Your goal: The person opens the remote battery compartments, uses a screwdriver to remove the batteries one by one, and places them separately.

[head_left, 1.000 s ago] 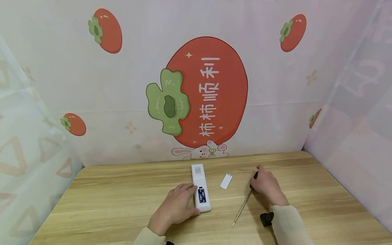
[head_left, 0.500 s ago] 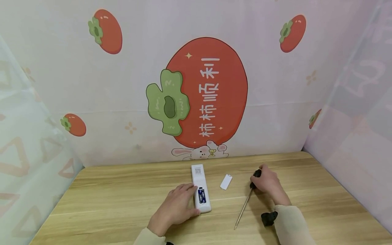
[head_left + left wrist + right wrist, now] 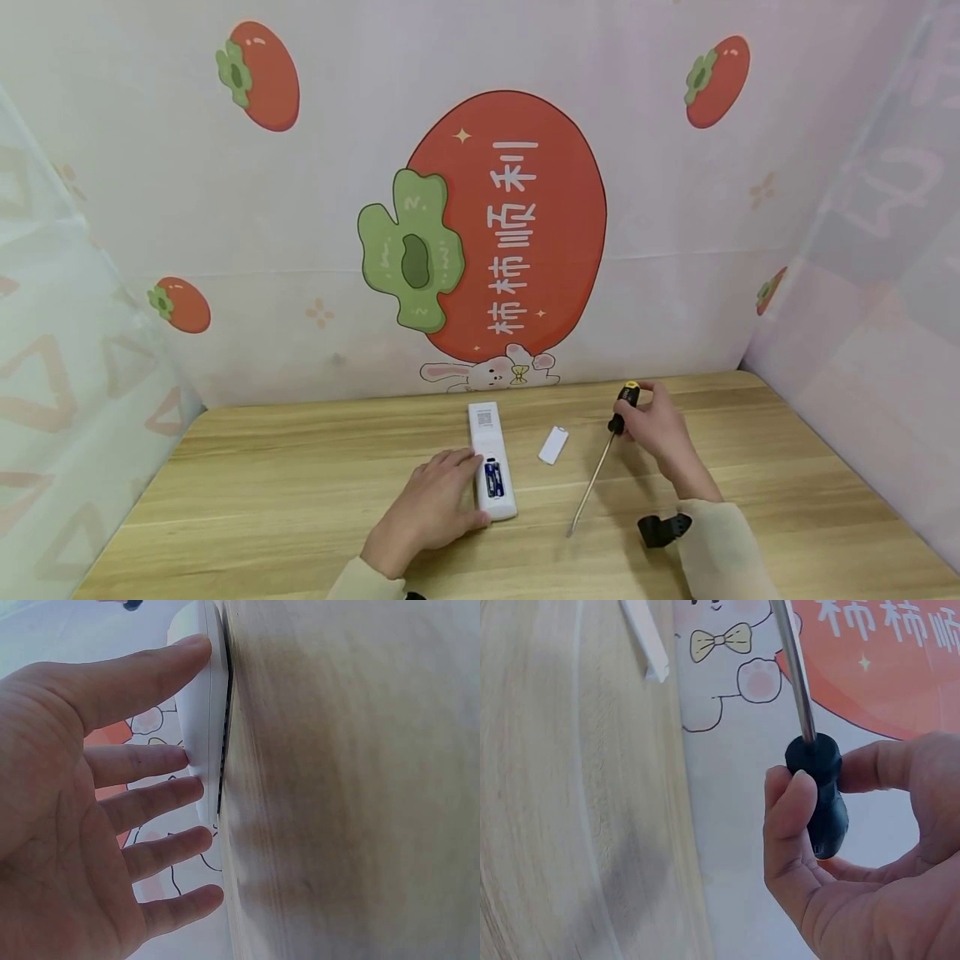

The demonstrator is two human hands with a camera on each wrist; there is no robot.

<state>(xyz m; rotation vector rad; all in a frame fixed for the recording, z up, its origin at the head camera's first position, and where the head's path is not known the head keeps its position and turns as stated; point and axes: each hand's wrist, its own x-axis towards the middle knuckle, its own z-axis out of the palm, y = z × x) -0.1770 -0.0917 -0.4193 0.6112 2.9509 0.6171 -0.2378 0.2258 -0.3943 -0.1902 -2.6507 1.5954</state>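
A white remote control (image 3: 486, 437) lies back side up on the table, two blue batteries (image 3: 494, 480) showing in its uncovered compartment. My left hand (image 3: 438, 504) rests along its left edge; in the left wrist view the thumb (image 3: 191, 656) and some nearly straight fingertips touch its side. A screwdriver (image 3: 826, 795) with a black handle, yellow end cap and long metal shaft is held in my right hand (image 3: 660, 425). Thumb and fingers pinch the handle, and the shaft slants down toward the near left. Whether its tip touches the wood I cannot tell.
A small white battery cover (image 3: 553, 446) lies between the remote and the screwdriver. The wooden table (image 3: 300, 467) ends at a back wall of printed cloth (image 3: 652, 308), with more cloth at both sides.
My right hand has lifted the screwdriver's handle up and away, turning it so the yellow cap shows. Its tip shifted slightly near, then back. The left hand and remote stay put.
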